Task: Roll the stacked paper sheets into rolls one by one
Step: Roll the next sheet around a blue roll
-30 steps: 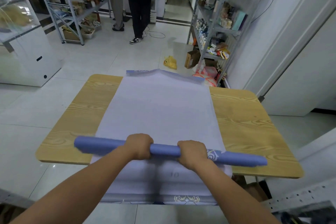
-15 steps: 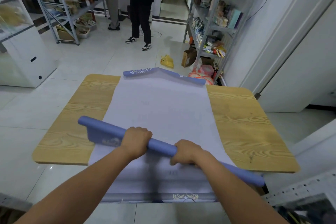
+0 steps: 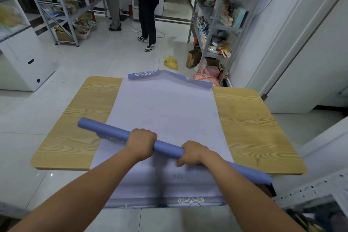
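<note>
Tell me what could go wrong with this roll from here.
1. The left hand and right hand grip the roll near its middle; its long free ends could loosen or unwind.
2. The roll lies slanted over the table, right end past the near edge; it could bend there.
3. The stack of sheets overhangs the near edge and might slide off.

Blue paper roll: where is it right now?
Head view: the blue paper roll slants across the near end of the stacked sheets on the wooden table, gripped mid-length by the left hand and right hand.
</note>
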